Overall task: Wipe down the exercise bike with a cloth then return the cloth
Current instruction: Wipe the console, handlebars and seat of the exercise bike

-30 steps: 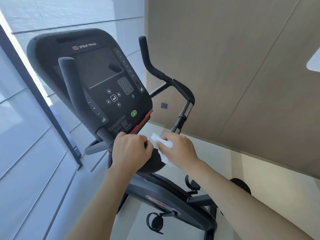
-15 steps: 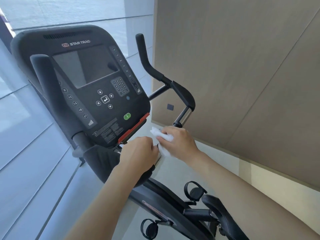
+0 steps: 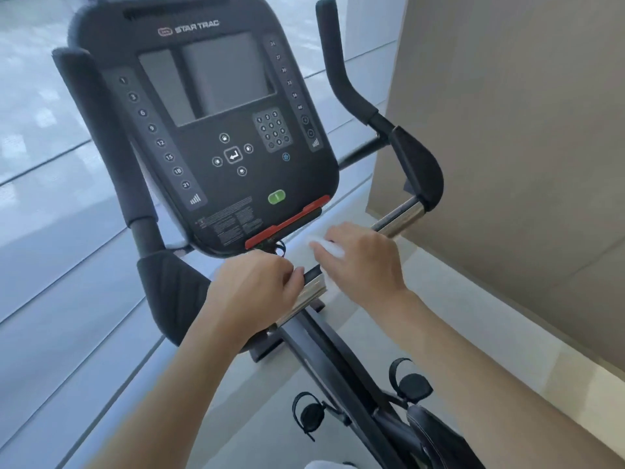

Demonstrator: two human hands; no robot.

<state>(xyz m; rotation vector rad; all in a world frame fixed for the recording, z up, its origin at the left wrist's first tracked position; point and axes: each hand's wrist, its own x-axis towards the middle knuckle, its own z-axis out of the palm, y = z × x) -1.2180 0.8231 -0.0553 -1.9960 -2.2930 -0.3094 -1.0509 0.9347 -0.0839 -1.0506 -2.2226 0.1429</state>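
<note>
Cloth (image 3: 326,247) white, under right hand (image 3: 363,262) below console (image 3: 216,130) | left hand (image 3: 257,286) curled round handlebar (image 3: 313,287) below console

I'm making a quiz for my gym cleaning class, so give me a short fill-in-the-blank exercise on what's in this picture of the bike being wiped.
1. The white cloth is held in the ____ hand.
2. The left hand grips the handlebar just below the ____.
3. The brand name printed at the top of the console reads STAR ____.
4. The oval button near the console's lower edge is ____ in colour.

Missing words: right; console; TRAC; green
</note>
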